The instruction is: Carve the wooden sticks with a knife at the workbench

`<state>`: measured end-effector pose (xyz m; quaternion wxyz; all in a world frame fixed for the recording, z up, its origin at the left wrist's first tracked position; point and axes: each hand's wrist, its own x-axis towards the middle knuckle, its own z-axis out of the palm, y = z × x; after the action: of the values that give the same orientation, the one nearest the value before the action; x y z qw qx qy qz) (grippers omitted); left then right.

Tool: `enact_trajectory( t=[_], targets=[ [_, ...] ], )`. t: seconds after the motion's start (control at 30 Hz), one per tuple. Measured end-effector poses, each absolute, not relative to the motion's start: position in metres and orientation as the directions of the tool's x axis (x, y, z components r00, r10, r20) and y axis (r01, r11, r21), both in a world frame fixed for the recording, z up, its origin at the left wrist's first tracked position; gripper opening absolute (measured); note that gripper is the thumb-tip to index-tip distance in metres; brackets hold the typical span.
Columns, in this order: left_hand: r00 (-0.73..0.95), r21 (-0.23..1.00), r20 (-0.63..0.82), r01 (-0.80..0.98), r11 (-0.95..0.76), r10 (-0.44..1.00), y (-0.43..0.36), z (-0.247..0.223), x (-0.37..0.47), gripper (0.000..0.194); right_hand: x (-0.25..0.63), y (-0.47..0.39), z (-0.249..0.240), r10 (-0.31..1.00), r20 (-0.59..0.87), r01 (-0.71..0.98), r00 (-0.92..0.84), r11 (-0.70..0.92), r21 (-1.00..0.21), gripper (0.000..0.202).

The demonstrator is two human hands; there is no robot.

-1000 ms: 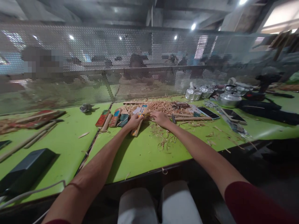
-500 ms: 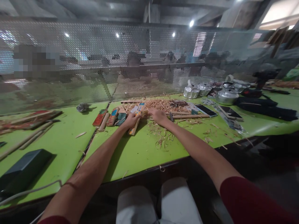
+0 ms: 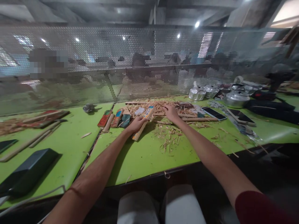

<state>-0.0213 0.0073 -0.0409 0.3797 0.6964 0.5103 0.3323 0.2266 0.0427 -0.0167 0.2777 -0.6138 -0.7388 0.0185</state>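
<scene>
My left hand (image 3: 135,125) is closed around a flat wooden block (image 3: 148,115) with blue, white and orange paint on its face. The block slants, its near end low over the green table (image 3: 130,158). My right hand (image 3: 172,114) is at the near side of a heap of wood shavings (image 3: 161,107), with its fingers drawn together. Whatever those fingertips may hold is too small to make out. Left of the block lie a dark green scrap (image 3: 125,120), a painted wooden piece (image 3: 117,118), a short round stick (image 3: 108,123) and a red painted block (image 3: 104,119).
A wooden rod (image 3: 201,119) lies right of my right hand, beside two phones (image 3: 213,113). Several silver kettles (image 3: 236,99) stand at the back right. A perforated metal screen (image 3: 93,81) runs along the back. A dark green case (image 3: 30,171) sits at left.
My right hand has moved away from the block, to the right over the shavings. My left hand keeps hold of the block. The whole view has shifted slightly.
</scene>
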Motion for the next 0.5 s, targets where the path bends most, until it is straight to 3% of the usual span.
enact_trajectory(
  t=[0.2,0.5],
  targets=[
    [0.257,0.885,0.104,0.417,-0.208,0.961,0.013,-0.048,-0.021,0.046,0.211,0.029,-0.016,0.887,0.406,0.819,-0.220,0.394,-0.417,0.041],
    [0.207,0.845,0.172,0.472,-0.253,0.963,0.015,-0.050,-0.020,0.037,0.204,0.018,-0.013,0.860,0.358,0.856,-0.364,0.460,-0.235,0.037]
  ],
)
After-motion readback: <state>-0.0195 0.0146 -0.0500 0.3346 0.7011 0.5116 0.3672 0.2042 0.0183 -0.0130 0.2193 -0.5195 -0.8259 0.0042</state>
